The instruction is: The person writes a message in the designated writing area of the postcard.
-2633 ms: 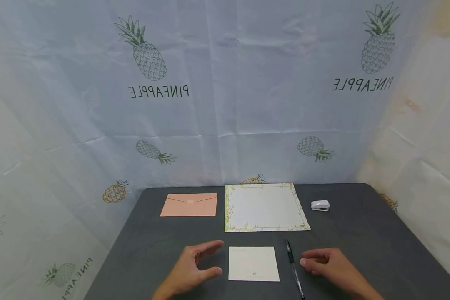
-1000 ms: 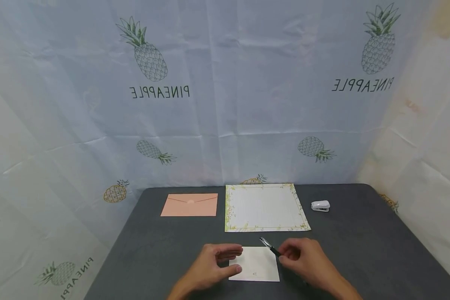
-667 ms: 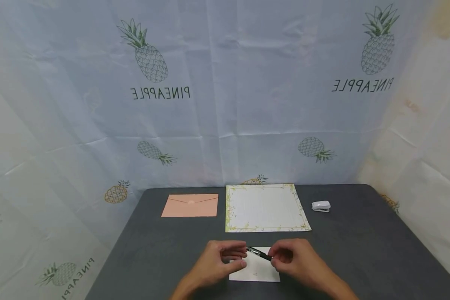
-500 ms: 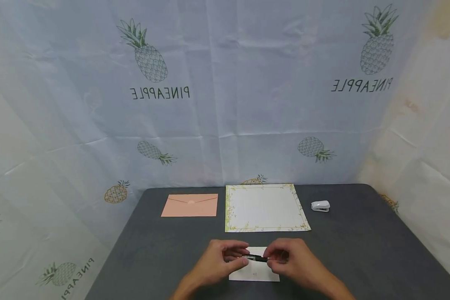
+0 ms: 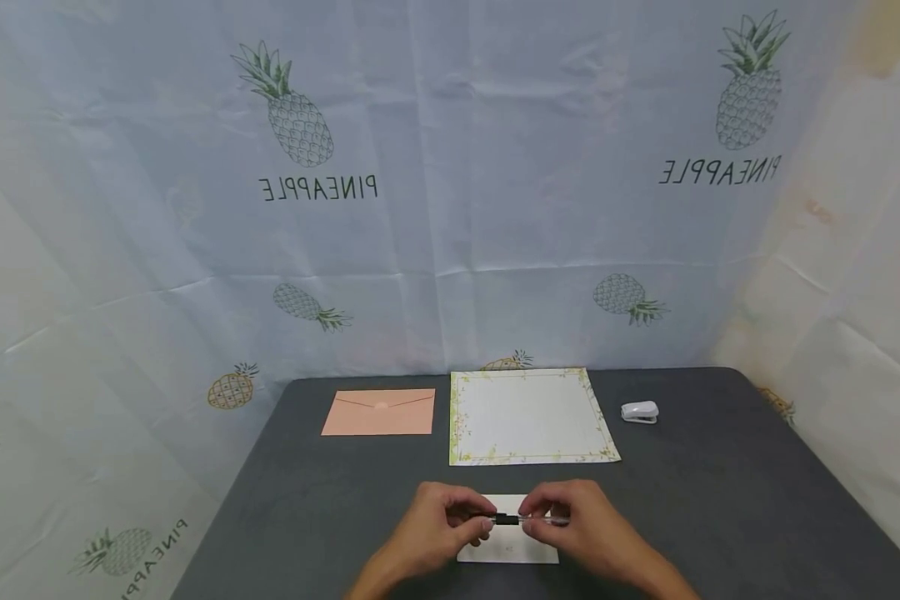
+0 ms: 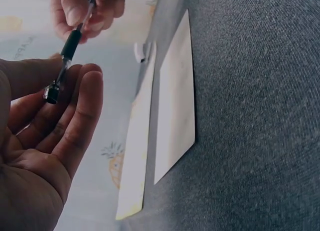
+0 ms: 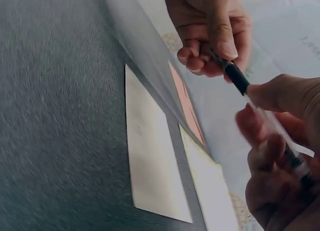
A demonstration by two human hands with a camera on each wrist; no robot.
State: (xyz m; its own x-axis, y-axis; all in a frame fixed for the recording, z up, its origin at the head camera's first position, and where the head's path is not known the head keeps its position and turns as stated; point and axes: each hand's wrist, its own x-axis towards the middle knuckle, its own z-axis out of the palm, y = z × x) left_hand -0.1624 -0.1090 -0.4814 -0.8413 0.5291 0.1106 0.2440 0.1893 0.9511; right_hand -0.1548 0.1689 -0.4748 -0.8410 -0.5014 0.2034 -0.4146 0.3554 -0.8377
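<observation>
- Pen [image 5: 506,519]: up off the table [image 5: 360,483], above the pale card [image 5: 504,543], lying roughly along the 9-to-3 o'clock line.
- Left hand [image 5: 441,529], 9 o'clock of pen: thumb and fingers pinch one end, gap narrow.
- Right hand [image 5: 585,529], 3 o'clock: pinches the clear barrel next to the dark grip; far end runs back under the palm.
- Why: two-ended hold probably keeps the pen steady and lets the hands work against each other. Can't tell whether a cap is seated.
- Card: flat, likely kept close as the working spot; hands and pen hide part of its upper area.
- Patterned sheet [image 5: 528,417]: 12 o'clock, past card.
- Pink envelope [image 5: 378,412]: 10 o'clock, flap side up.
- White stapler [image 5: 640,412]: 2 o'clock.
- Those three sit back, nothing blocking the hands.
</observation>
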